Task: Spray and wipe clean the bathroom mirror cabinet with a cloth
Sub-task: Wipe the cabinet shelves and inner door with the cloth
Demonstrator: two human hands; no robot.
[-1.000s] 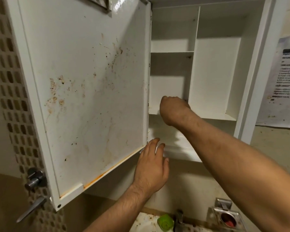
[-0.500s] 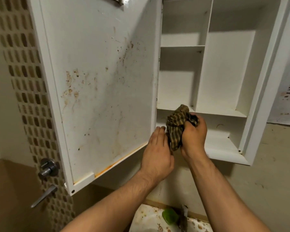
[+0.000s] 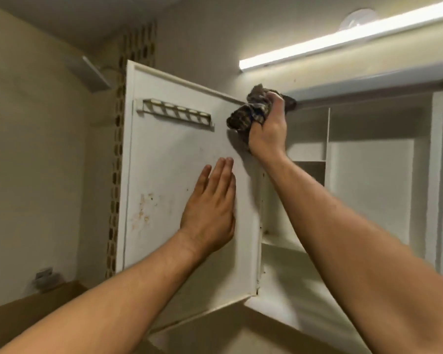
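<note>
at the door's (image 3: 169, 154) top corner, the right hand (image 3: 266, 134) is gripping the cloth (image 3: 248, 116), wiping; the left hand (image 3: 210, 208) is pressing flat; lower stains (image 3: 143, 208) seemingly remaining.

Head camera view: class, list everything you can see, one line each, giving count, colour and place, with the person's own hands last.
cabinet: 1, white, open, right side, shelves bare
cabinet door: 1, white with brownish spots, swung open, centre
slotted rack: 1, white, upper part of the door's inner face
cloth: 1, dark checked, at the door's top right corner
tube light: 1, white, lit, above the cabinet
tile strip: 1, brown and beige, wall behind the door
left hand: flat on the door
right hand: grips the cloth
</note>
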